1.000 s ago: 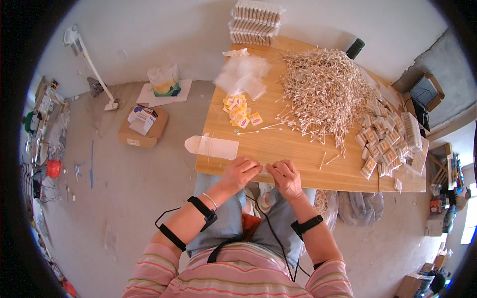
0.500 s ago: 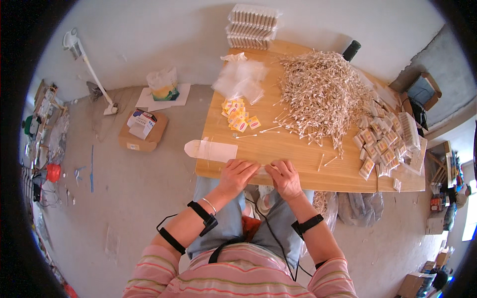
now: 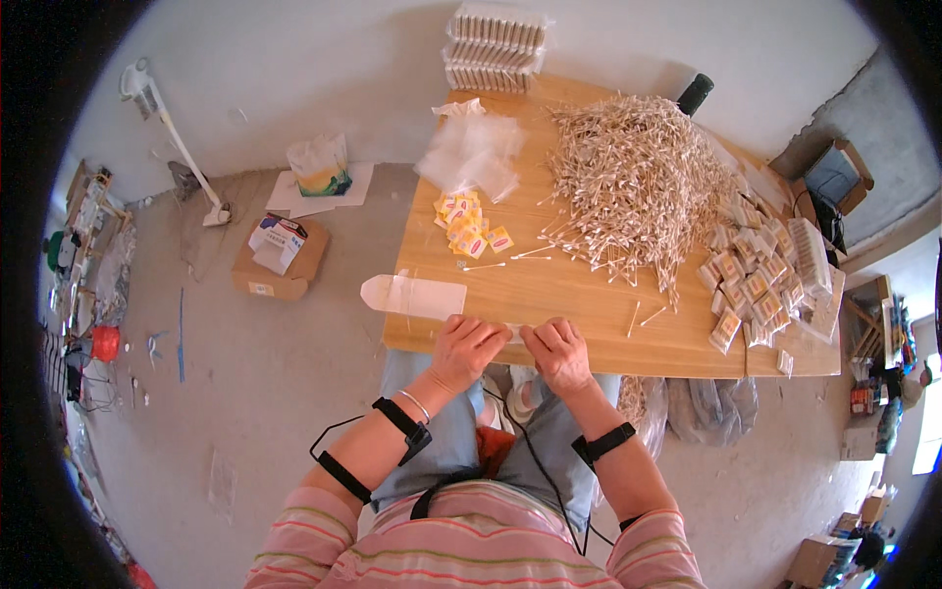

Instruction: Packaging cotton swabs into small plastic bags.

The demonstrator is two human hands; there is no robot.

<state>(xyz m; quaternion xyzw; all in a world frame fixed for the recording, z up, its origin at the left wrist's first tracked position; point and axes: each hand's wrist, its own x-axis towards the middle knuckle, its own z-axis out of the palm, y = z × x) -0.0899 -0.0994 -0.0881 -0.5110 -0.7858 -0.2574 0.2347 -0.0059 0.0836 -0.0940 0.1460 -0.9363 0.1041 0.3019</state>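
At the table's near edge, my left hand [image 3: 464, 351] and my right hand [image 3: 557, 355] are close together, fingers bent and pinched. Between them is a small whitish strip [image 3: 515, 335], mostly covered by the fingers; its kind is unclear. Just left of my left hand lies a flat white piece with a rounded end [image 3: 432, 297]. Beyond it are small yellow-and-white cards [image 3: 461, 224] in a loose pile, and behind those a heap of clear plastic bags [image 3: 469, 152]. A large mound of cotton swabs [image 3: 628, 182] covers the middle of the table, with several stray swabs nearer me.
Filled small packs [image 3: 754, 280] are piled on the right of the wooden table [image 3: 569, 304]. Stacked packs [image 3: 494, 49] stand at the back beside the wall; a dark cylinder [image 3: 695, 94] is behind the mound. A cardboard box [image 3: 280, 260] sits on the floor to the left.
Both hands have barely shifted and remain pinched at the table edge. A little more of the whitish strip shows between them. The whole view has moved slightly.
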